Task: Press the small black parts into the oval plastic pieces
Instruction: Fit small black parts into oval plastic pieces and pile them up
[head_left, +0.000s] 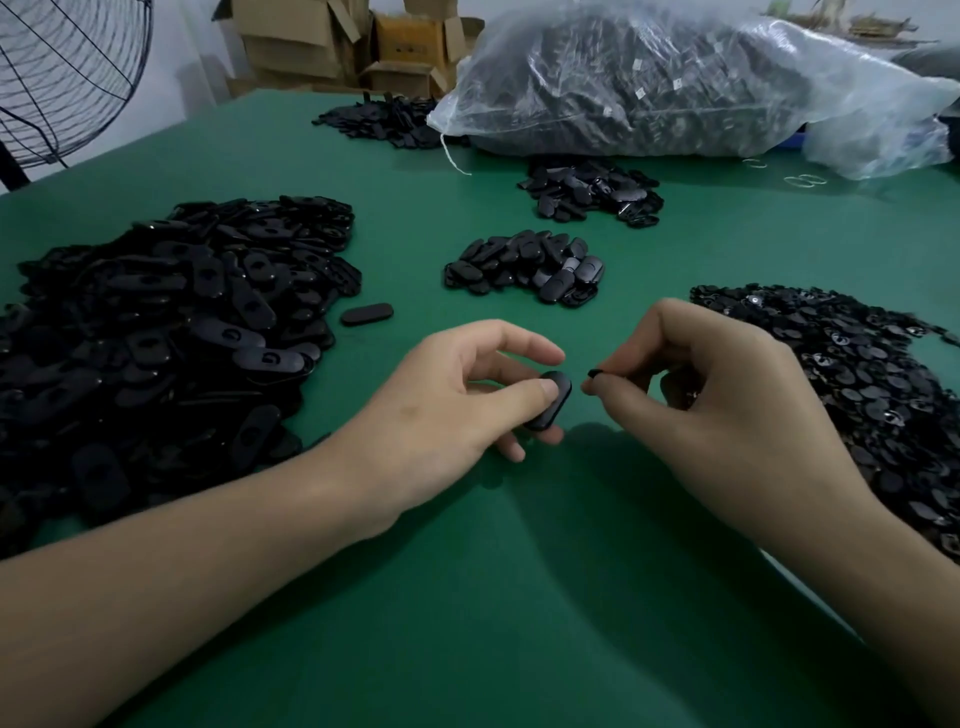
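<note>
Head view shows a green desk (519, 597), fan (67, 78) and boxes (311, 47) beyond its far edge, bag (675, 83) and black piles (171, 322) on it, left hand (441, 415) mid-desk gripping an oval piece (560, 388), long axis slanting far-right, right hand (727, 415) pinching a small part (594, 373) just beside its far end.

Bare green table (467, 597) lies open in front; black piles (171, 332) flank both sides.

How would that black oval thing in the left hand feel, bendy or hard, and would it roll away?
Probably hard: the oval piece looks unbent, pinched between thumb and fingers of the left hand. Likely light, since fingertips alone hold it. It looks flat, like the lone piece lying on the green table, so it should rest, not roll.
</note>
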